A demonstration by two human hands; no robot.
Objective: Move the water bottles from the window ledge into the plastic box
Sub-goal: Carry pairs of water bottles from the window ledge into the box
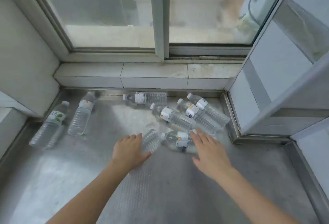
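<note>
Several clear water bottles lie flat on the steel window ledge [106, 152]. Two lie at the left [49, 126] [81, 115]. One rests by the back step [146, 98]. Three lie side by side at the right [175, 117] [197, 115] [209, 110]. Nearest me are a bottle without a visible label [151, 140] and a labelled bottle [178, 140]. My left hand [129, 150] is open, fingers spread, touching the unlabelled bottle's left side. My right hand [208, 150] is open over the labelled bottle's right end. No plastic box is in view.
A tiled step [153, 76] and a sliding window [158, 19] close off the back. White walls stand at the left [23, 60] and a panelled wall at the right [277, 81]. The ledge's bare steel stretches toward me.
</note>
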